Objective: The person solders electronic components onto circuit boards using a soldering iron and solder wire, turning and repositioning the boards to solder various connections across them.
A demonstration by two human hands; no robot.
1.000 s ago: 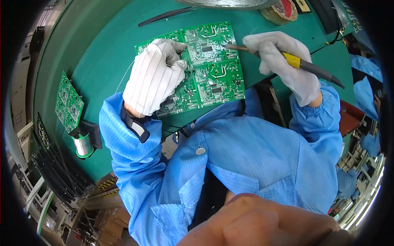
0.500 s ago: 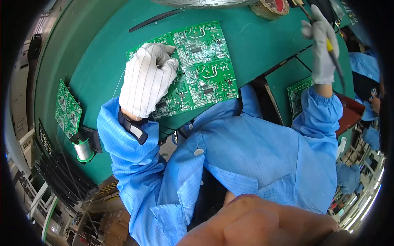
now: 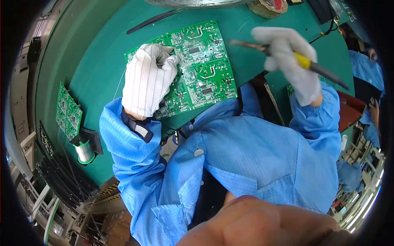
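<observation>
A green circuit board panel (image 3: 209, 67) packed with small parts lies flat on the workbench in front of me. My left hand (image 3: 145, 82), in a striped white glove, rests over its left portion with thumb and fingers pinched together. Thin solder wire (image 3: 119, 85) runs along that glove's left side, and a short end shows at the fingertips. To the right of the panel, my gloved right hand (image 3: 291, 67) is raised and slightly blurred. It grips a soldering iron (image 3: 303, 60) with a yellow band, whose tip points left toward the panel without touching it.
A solder spool (image 3: 84, 151) stands at the left, below an upright circuit board (image 3: 68, 110). Black tweezers (image 3: 154, 20) lie beyond the panel, near a round basket (image 3: 267, 8). A red-brown tray (image 3: 351, 110) is at the right. Other people in blue work at far right.
My right hand has swung left and slightly down with the soldering iron, bringing its tip near the panel's right edge. My left hand keeps its place over the panel.
</observation>
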